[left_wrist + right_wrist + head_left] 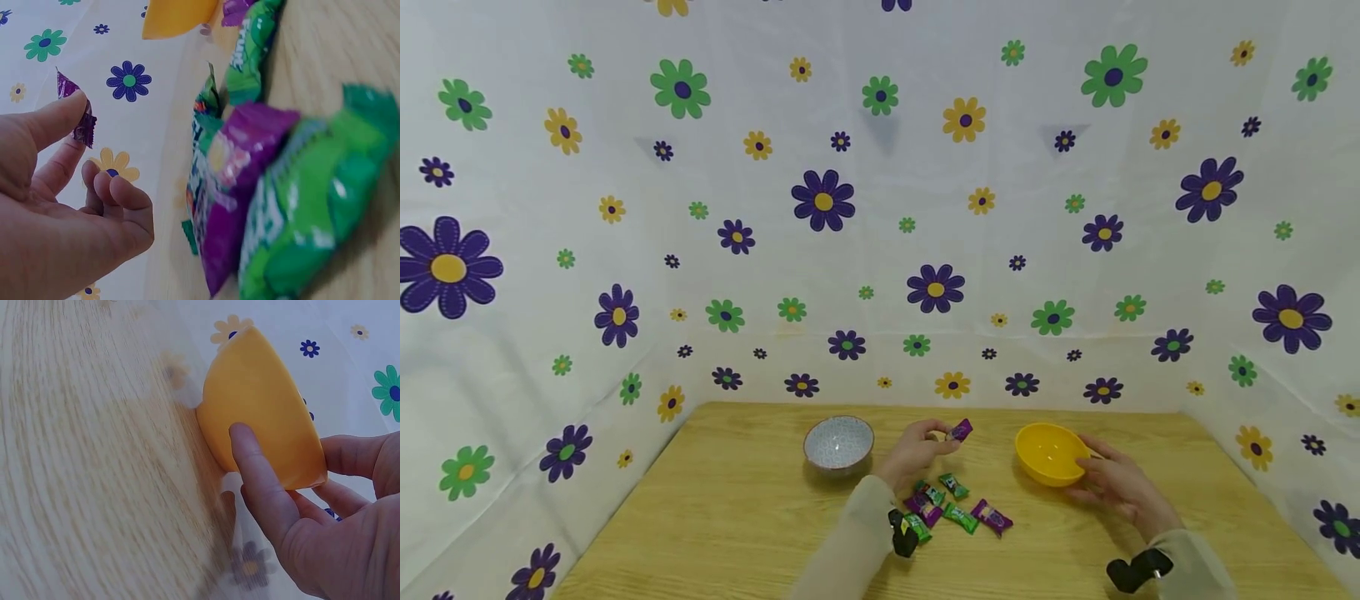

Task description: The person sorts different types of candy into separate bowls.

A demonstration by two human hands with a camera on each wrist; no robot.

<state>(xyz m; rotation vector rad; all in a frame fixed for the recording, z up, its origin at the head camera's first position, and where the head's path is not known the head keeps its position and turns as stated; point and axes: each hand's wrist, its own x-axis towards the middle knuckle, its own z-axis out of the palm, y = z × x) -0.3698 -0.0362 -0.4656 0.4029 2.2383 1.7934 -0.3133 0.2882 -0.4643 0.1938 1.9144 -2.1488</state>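
Wide head view, two close wrist views
The head camera faces forward and down over the table [715,517]; the wrist cameras look, tilted, past the fingers [255,462] at close range, both catching the yellow bowl [256,394].

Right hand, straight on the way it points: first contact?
The yellow bowl, which the right hand holds. Beyond it, the line seems to run over the table toward the flowered cloth, though depth is unclear.

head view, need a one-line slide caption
Left hand pinches a purple-wrapped candy while the right hand holds a yellow bowl, with wrapped candies and a patterned bowl nearby.
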